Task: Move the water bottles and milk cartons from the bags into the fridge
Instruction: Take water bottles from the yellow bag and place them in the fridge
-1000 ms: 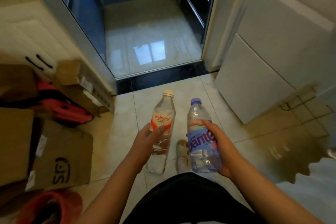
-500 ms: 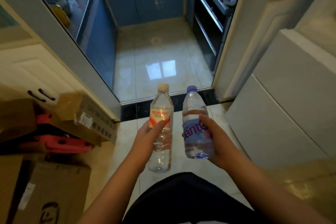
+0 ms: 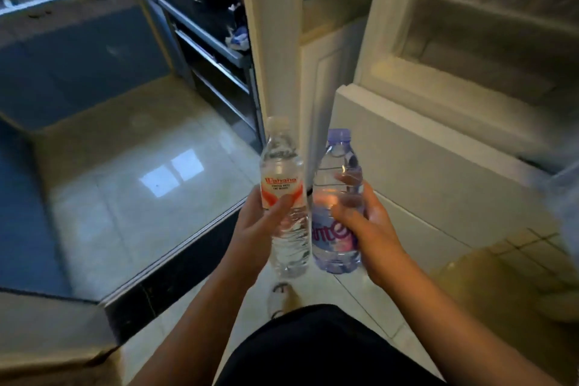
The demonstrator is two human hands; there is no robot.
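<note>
My left hand [image 3: 257, 230] grips a clear water bottle with a red-and-white label [image 3: 283, 194], held upright in front of me. Right beside it, my right hand [image 3: 365, 226] holds a bluish water bottle with a purple cap and pink lettering [image 3: 336, 247]. The two bottles almost touch. The white fridge [image 3: 432, 172] stands just to the right of the bottles; its lower door is closed, and above it an open, dim compartment [image 3: 488, 50] shows, blurred. No bags or milk cartons are in view.
A kitchen doorway opens at the left, with a dark threshold [image 3: 175, 273] and glossy tiled floor [image 3: 131, 185]. A white door frame [image 3: 272, 41] rises between kitchen and fridge. Dark shelving [image 3: 216, 50] lines the kitchen's right side. My foot [image 3: 283, 298] rests on the floor tiles below.
The view has swung up and to the right, toward the fridge; the boxes on the left have dropped out of sight. Both hands still hold their bottles, now raised closer to the fridge.
</note>
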